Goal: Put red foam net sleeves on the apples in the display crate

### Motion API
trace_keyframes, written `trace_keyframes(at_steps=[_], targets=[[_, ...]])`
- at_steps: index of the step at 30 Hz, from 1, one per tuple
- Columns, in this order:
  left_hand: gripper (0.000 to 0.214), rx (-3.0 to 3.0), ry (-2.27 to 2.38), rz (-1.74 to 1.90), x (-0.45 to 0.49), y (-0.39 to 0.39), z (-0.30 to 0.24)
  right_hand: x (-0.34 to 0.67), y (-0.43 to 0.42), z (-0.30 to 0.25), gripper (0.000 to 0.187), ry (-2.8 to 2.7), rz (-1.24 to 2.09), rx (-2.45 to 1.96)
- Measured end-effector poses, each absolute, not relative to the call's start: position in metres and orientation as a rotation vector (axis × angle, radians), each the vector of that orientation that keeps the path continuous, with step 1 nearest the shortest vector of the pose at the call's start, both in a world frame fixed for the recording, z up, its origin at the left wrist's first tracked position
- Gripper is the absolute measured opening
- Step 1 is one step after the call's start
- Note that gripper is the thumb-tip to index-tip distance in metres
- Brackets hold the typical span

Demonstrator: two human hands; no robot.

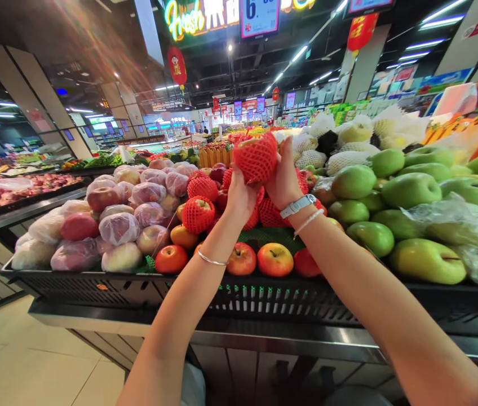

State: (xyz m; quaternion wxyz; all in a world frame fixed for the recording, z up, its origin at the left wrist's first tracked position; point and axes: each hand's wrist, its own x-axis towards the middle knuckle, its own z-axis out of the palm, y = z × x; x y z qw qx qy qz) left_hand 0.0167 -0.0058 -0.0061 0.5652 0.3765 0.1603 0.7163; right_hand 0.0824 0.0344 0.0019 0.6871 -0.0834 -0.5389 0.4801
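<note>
An apple in a red foam net [256, 159] is raised above the fruit display, in the middle of the head view. My left hand [240, 194] grips it from the lower left, and my right hand [284, 177] holds its right side. Most of my fingers are hidden behind the fruit. Below my hands, bare red apples [275, 260] line the front of a black crate [264, 301]. More net-wrapped apples [198, 215] lie just left of my left wrist.
Film-wrapped reddish fruit [119, 228] is heaped on the left. Green pear-like fruit [411, 189] and clear plastic film [463, 223] lie on the right, with white-netted fruit [351, 160] behind. A metal-edged counter [298, 336] runs along the front. Price screens [259, 17] hang overhead.
</note>
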Motion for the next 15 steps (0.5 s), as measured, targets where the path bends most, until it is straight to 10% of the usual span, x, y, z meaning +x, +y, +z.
trace_keyframes(at_steps=[8, 15], targets=[[0.032, 1.522, 0.638, 1.696, 0.016, 0.002, -0.023, 0.097, 0.035, 0.003, 0.04, -0.599, 1.363, -0.091], [0.066, 2.115, 0.771, 2.067, 0.013, -0.005, -0.029, 0.099, 0.036, 0.001, 0.047, -0.778, 1.223, -0.169]])
